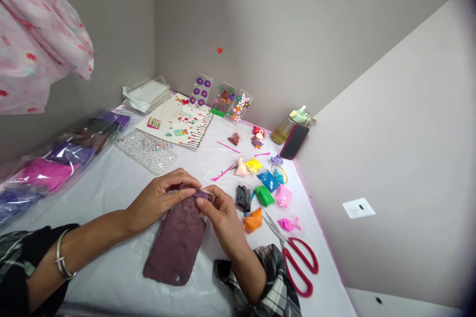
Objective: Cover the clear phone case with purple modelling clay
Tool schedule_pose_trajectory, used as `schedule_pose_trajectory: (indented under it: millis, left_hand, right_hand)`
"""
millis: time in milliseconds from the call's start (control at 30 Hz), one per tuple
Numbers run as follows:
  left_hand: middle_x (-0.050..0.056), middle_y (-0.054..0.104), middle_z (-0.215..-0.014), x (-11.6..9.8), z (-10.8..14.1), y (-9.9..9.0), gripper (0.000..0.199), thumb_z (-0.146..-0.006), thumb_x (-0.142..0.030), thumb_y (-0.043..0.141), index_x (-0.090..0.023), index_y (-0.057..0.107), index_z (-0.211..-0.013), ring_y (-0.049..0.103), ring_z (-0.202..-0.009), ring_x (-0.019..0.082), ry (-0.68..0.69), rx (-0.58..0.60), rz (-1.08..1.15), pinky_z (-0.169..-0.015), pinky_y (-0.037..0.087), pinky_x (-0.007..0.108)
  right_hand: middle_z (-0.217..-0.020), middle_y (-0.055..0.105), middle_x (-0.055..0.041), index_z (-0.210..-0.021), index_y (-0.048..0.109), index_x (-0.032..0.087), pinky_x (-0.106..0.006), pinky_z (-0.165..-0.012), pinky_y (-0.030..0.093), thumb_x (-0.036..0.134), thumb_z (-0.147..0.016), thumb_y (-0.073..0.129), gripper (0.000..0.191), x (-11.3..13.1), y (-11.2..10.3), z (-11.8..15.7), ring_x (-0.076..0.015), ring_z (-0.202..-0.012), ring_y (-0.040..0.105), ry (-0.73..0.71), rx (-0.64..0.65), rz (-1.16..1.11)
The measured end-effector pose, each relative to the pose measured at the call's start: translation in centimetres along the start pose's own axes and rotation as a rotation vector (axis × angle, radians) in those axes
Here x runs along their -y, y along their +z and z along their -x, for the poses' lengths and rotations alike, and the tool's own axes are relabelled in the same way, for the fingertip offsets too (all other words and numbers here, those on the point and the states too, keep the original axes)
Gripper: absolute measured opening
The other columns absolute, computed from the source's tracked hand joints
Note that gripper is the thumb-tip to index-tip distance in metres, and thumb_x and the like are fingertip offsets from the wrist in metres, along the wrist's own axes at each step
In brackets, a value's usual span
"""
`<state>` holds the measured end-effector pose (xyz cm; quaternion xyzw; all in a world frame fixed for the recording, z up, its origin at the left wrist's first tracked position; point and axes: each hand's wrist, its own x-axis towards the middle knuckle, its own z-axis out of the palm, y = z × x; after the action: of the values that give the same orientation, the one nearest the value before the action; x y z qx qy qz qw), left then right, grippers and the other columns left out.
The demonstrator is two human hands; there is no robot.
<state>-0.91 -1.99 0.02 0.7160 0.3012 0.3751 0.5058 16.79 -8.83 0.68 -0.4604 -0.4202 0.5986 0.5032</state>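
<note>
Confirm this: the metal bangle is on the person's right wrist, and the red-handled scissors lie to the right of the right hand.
One point is wrong: the metal bangle is on the left wrist, not the right. The head view shows it on the arm reaching in from the left, behind the left hand. The red-handled scissors do lie to the right of the right hand.

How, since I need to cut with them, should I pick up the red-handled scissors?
Grip the red handle loops of the scissors from above, coming from the near side past the right hand. They lie flat, with the loops toward you, while the blades point away at the orange packet.
</note>
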Motion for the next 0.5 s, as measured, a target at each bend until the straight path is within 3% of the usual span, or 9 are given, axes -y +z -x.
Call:
schedule_pose_trajectory:
  millis: [167, 333, 500]
  left_hand:
    - [0.001, 0.069, -0.095, 0.32, -0.12, -0.09, 0.012, -0.095, -0.027, 0.066, -0.026, 0.078, -0.097, 0.064, -0.094, 0.018, 0.099, 0.013, -0.052, -0.089, 0.046, 0.027]
    - [0.000, 0.070, -0.101, 0.01, -0.16, -0.12, 0.016, -0.096, -0.037, 0.064, -0.027, 0.074, -0.104, 0.062, -0.100, 0.020, -0.138, 0.079, 0.114, -0.090, 0.045, 0.028]
    - [-0.003, 0.063, -0.087, -0.34, -0.14, 0.00, 0.019, -0.095, -0.042, 0.065, -0.024, 0.071, -0.096, 0.057, -0.084, 0.016, -0.318, 0.078, 0.365, -0.078, 0.043, 0.024]
  right_hand:
    - [-0.069, 0.059, 0.0032, -0.086, 0.066, 0.017, -0.025, -0.062, 0.038, 0.044, -0.079, 0.080, 0.031, -0.04, -0.05, -0.04, -0.0123, -0.063, 0.050, 0.013, 0.001, 0.016]
    - [-0.067, 0.055, 0.0045, -0.086, 0.065, 0.019, -0.025, -0.058, 0.035, 0.046, -0.079, 0.079, 0.032, 0.22, 0.17, -0.05, -0.0119, -0.059, 0.046, 0.000, 0.006, 0.037]
    - [-0.065, 0.052, 0.0052, -0.084, 0.062, 0.019, -0.025, -0.056, 0.033, 0.045, -0.081, 0.077, 0.029, 0.40, 0.50, 0.17, -0.0119, -0.059, 0.043, -0.044, 0.002, 0.096]
